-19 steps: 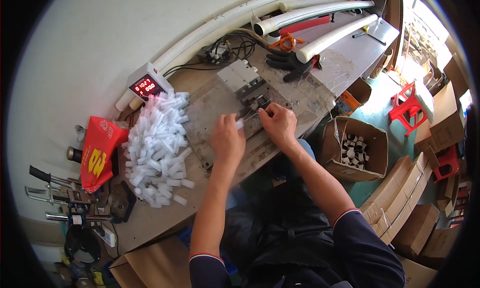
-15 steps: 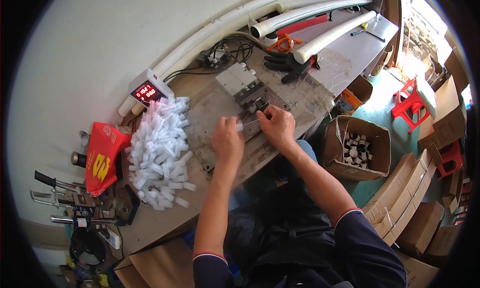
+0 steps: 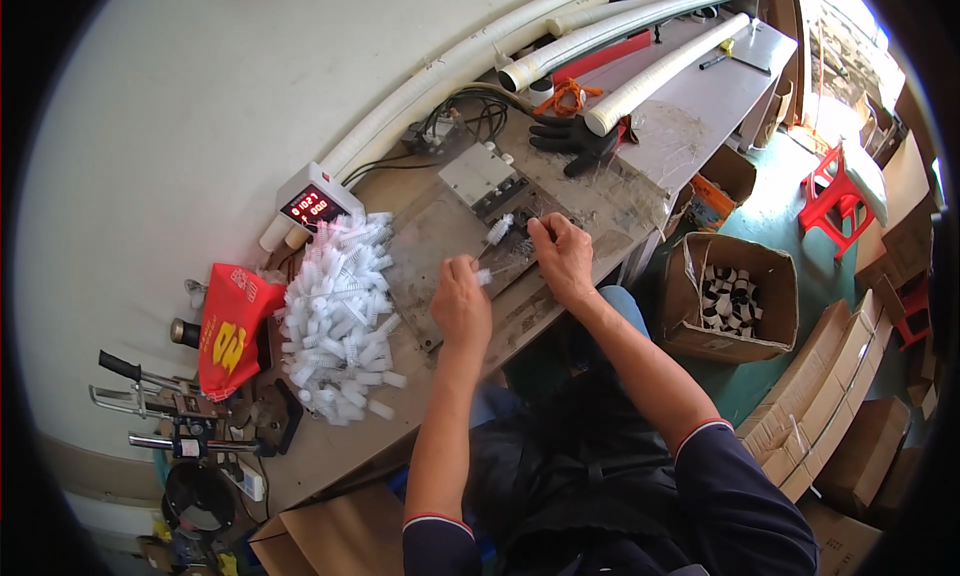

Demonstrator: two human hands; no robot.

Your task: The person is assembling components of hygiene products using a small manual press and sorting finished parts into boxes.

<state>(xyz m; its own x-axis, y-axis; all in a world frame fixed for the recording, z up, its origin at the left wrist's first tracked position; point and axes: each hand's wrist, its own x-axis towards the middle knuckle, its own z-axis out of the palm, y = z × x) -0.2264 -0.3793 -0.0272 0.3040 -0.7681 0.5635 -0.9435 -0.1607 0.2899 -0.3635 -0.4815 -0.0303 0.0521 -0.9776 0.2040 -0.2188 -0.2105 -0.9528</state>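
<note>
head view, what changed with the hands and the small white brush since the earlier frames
The left hand drew back toward the person, apart from the right hand, pulling a small white brush out by its stem. The right hand stayed at the metal fixture; the pile of white brushes is unchanged.

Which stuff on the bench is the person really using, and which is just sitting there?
In use:
- left hand holding a small white brush
- right hand at the metal fixture
- pile of white brushes

Lying about:
- red bag
- black glove
- white pipes
- cardboard box on the floor
- hand tools
</note>
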